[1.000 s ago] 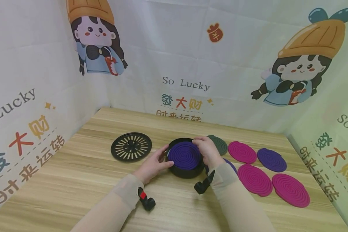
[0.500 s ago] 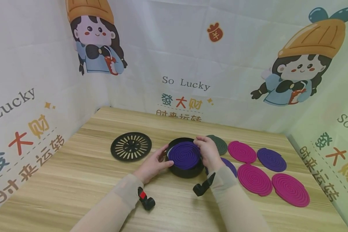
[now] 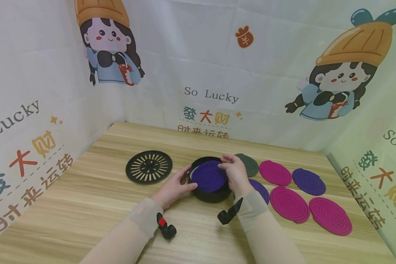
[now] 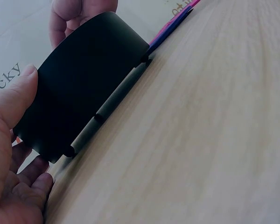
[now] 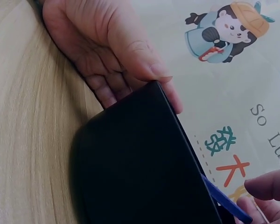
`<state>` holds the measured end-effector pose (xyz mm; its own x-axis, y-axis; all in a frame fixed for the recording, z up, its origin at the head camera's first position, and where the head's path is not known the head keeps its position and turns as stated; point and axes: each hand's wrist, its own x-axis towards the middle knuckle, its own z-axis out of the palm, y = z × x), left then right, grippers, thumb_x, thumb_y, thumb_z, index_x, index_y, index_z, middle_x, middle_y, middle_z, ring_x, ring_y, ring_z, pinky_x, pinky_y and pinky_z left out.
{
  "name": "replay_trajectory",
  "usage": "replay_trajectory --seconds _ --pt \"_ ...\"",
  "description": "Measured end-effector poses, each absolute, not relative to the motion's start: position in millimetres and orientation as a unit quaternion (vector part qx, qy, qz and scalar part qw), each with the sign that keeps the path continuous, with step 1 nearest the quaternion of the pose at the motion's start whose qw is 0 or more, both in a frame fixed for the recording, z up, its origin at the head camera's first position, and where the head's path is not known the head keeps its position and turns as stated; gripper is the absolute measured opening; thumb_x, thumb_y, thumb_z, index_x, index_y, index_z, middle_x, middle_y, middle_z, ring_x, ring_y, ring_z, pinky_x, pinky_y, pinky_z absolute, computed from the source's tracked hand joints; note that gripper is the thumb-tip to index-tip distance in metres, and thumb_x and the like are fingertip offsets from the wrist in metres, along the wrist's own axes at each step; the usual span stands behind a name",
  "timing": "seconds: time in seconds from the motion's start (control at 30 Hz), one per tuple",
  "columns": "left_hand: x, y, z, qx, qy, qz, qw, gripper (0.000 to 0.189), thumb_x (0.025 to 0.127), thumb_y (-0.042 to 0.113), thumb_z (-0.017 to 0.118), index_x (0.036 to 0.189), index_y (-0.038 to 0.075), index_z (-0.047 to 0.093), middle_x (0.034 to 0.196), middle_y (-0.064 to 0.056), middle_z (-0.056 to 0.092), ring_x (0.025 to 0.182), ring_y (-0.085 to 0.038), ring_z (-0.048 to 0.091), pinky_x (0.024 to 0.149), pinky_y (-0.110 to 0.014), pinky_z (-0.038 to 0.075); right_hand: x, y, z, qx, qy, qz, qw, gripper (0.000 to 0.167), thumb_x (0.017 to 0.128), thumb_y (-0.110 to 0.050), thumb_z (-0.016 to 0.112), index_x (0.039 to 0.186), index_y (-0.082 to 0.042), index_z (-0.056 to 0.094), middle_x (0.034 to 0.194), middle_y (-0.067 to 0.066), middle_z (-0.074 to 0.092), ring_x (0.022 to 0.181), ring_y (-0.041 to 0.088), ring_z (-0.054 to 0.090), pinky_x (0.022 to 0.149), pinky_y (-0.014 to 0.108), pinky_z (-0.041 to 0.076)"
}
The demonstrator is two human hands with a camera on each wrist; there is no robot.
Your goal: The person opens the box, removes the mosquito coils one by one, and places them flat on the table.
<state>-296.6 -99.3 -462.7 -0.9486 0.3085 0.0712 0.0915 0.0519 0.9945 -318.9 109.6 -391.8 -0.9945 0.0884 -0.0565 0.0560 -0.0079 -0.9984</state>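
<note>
A round black mosquito coil holder (image 3: 214,197) stands on the table with a purple mosquito coil (image 3: 208,178) in its mouth. In the right wrist view this coil's edge (image 5: 231,205) juts out past the rim. My left hand (image 3: 174,187) grips the holder's left side, thumb near the rim and fingers farther round the wall. At the right side, my right hand (image 3: 237,172) holds the holder's rim, its thumb reaching over the edge by the coil. How far the coil sits inside is hidden.
The black slotted lid (image 3: 149,167) lies to the left. On the right lie a green coil (image 3: 249,165), purple coils (image 3: 309,182) and several pink coils (image 3: 289,204). A printed cloth (image 3: 211,73) hangs around the wooden table (image 3: 85,205).
My right hand has shifted slightly, and its thumb now shows over the right edge of the purple coil. The left hand and the holder have stayed in place.
</note>
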Motion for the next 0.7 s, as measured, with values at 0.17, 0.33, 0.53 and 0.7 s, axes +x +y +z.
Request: replay_trajectory --seconds 0.17,0.33,0.53,0.7 --pt "-296.5 -99.3 -463.7 0.135 0.720 0.676 0.078 0.084 0.085 0.014 0.075 0.153 0.009 0.025 0.155 -0.019 0.026 0.143 -0.030 0.021 0.117 -0.039 0.018 -318.3 108.4 -391.5 -0.053 -0.694 0.718 0.012 0.050 0.085 0.015 0.054 0.134 0.011 0.045 0.133 0.027 0.050 0.125 0.035 0.046 0.106 0.040 0.039" --pt "-296.5 -99.0 -463.2 0.135 0.726 0.670 0.072 0.084 0.084 0.016 0.075 0.152 0.009 0.026 0.154 -0.018 0.027 0.142 -0.030 0.023 0.117 -0.039 0.020 -318.4 107.0 -392.7 -0.066 -0.676 0.734 0.016 0.051 0.084 0.018 0.052 0.134 0.010 0.046 0.134 0.027 0.048 0.126 0.034 0.044 0.107 0.039 0.038" --pt "-296.8 -98.9 -463.2 0.132 0.727 0.670 0.073 0.084 0.084 0.015 0.075 0.153 0.010 0.026 0.154 -0.017 0.027 0.142 -0.029 0.024 0.117 -0.037 0.021 -319.4 105.0 -395.5 -0.080 -0.657 0.750 0.023 0.053 0.083 0.020 0.050 0.135 0.012 0.044 0.137 0.028 0.045 0.128 0.035 0.042 0.109 0.039 0.037" --pt "-296.2 -98.6 -462.3 0.132 0.730 0.667 0.072 0.084 0.084 0.015 0.075 0.152 0.010 0.026 0.154 -0.017 0.028 0.142 -0.029 0.024 0.117 -0.038 0.022 -318.2 104.3 -397.1 -0.095 -0.632 0.769 0.010 0.053 0.083 0.019 0.050 0.135 0.012 0.044 0.139 0.025 0.044 0.133 0.032 0.037 0.113 0.036 0.031"
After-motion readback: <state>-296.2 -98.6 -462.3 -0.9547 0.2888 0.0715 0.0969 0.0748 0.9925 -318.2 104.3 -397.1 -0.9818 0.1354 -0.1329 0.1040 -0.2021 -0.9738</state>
